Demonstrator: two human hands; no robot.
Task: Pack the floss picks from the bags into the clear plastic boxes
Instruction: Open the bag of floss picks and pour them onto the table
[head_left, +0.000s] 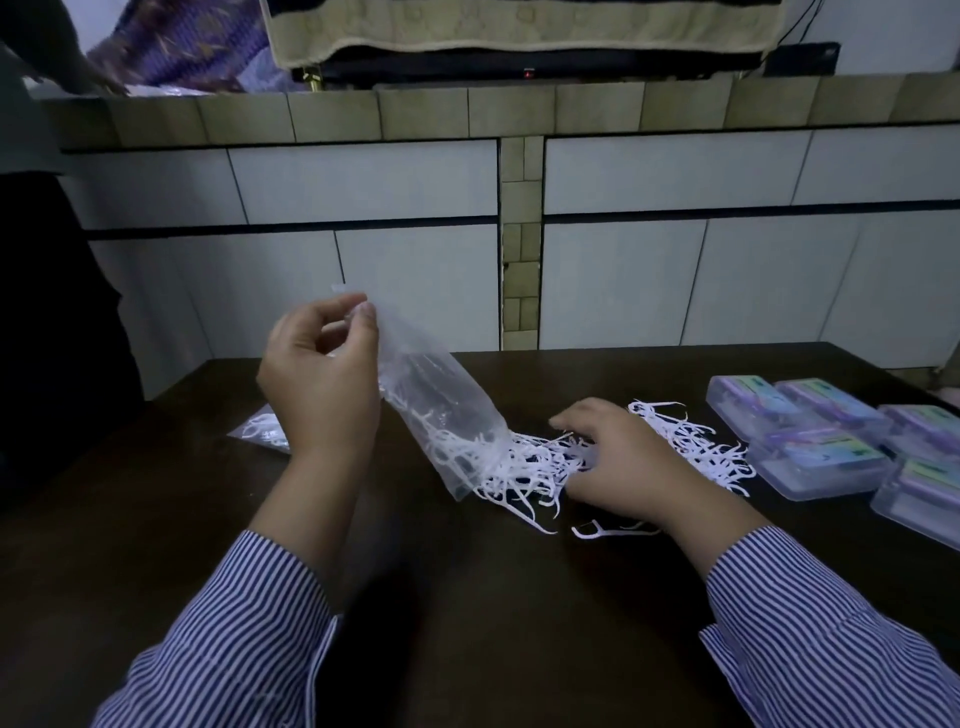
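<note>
Dark table (467, 597) holds boxes (815, 460), their labels unreadable.

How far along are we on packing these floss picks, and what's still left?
Done: clear plastic boxes sit shut at the table's right; whether they are filled I cannot tell. In hand: the left hand pinches an upended bag, spilling floss picks onto the table, while the right hand rests on the pile. Left: boxing that loose pile, plus a second bag lying unemptied at left.
</note>
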